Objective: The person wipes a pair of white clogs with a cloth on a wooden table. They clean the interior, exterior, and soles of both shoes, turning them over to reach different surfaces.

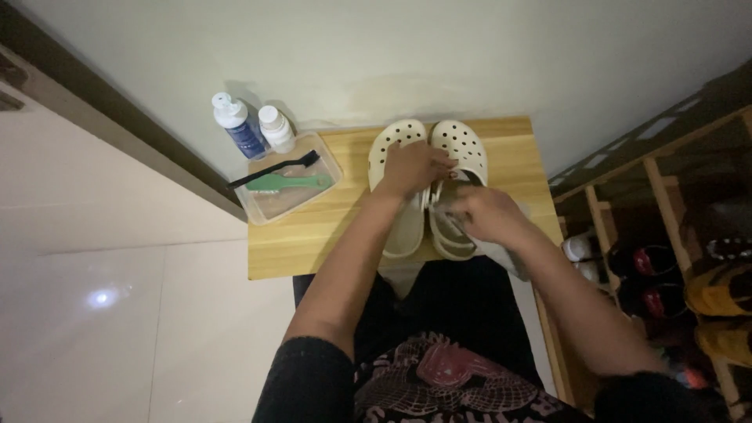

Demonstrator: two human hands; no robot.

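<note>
Pair of cream perforated clogs (429, 188) set side by side on wooden worktop (313, 235), toes toward wall. Left hand (413, 167) laid flat across both uppers — fingers spread, pressed down, nothing gripped. Right hand (487, 214) placed at heel of right clog, fingers curled around grey cloth (501, 252). Clear plastic tray (287, 188) seen left on worktop, green-handled brush (291, 182) and black brush (274, 170) inside. Two white bottles (252, 125) stood behind tray — shoe rack (674, 251) at right.
</note>
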